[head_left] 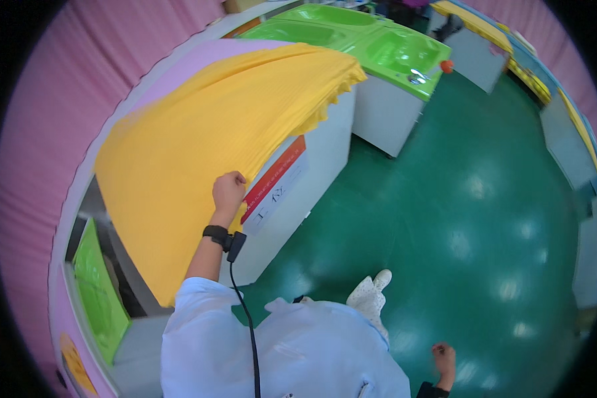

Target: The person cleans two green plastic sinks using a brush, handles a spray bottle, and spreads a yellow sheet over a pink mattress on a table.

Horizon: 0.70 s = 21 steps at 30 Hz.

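A large yellow ribbed cloth (186, 132) with a ruffled edge is draped over a table or cabinet with a white side panel (325, 159). My left hand (228, 190) is at the cloth's near right edge, its fingers curled closed on the fabric. Just right of that hand, a sheet with a red band (277, 178) is fixed to the panel, partly covered by the cloth. My right hand (444, 358) hangs low at my side over the floor, fingers curled in, with nothing seen in it. A black strap and device (227, 240) with a cable sit on my left wrist.
Bright green sink-like basins (404, 53) on a white base stand beyond the cloth, with a red ball-like thing (447, 67) at their corner. A green panel (99, 285) leans at lower left. Pink curtains (66, 86) line the left. Green shiny floor (444, 219) spreads right toward grey-white panels (567, 142).
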{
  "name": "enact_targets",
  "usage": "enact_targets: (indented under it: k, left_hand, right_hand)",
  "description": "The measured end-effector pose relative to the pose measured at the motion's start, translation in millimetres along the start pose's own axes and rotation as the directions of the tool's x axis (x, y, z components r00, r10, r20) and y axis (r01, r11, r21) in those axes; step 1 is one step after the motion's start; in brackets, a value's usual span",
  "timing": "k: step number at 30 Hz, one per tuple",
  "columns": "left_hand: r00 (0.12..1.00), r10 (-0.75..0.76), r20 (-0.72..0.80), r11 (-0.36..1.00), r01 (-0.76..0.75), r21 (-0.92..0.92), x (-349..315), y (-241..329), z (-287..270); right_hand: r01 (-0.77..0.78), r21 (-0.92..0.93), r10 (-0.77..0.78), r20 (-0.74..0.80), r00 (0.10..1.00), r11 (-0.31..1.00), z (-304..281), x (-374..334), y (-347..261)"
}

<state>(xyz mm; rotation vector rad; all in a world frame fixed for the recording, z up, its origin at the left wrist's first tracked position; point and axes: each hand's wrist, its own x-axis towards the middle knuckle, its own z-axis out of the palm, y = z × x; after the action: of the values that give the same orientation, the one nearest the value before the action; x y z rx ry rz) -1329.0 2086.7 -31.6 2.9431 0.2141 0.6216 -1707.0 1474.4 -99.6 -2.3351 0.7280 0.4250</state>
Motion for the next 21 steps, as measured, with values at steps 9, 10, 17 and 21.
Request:
enact_targets:
  k: [9, 10, 17, 21]
  left_hand:
    - [0.222, -0.357, 0.907, -0.063, 0.963, -0.261, -47, -18, 58]
    - [0.113, -0.327, 0.938, -0.192, 0.964, -0.183, -47, -1, 68]
    - [0.427, -0.834, 0.349, -0.32, 0.143, -0.937, -105, -24, 125]
    - [0.134, -0.854, 0.503, -0.485, -0.557, -0.674, -110, -14, 127]
  right_hand:
    - [0.58, -0.094, -0.569, 0.122, 0.813, 0.809, -113, 302, -160]
    - [0.591, 0.02, -0.583, 0.192, 0.789, 0.806, -116, 328, -174]
    - [0.767, -0.224, -0.642, 0.436, 0.63, 0.601, -119, 460, -264]
    - [0.824, -0.232, -0.666, 0.495, 0.558, 0.517, -105, 525, -317]
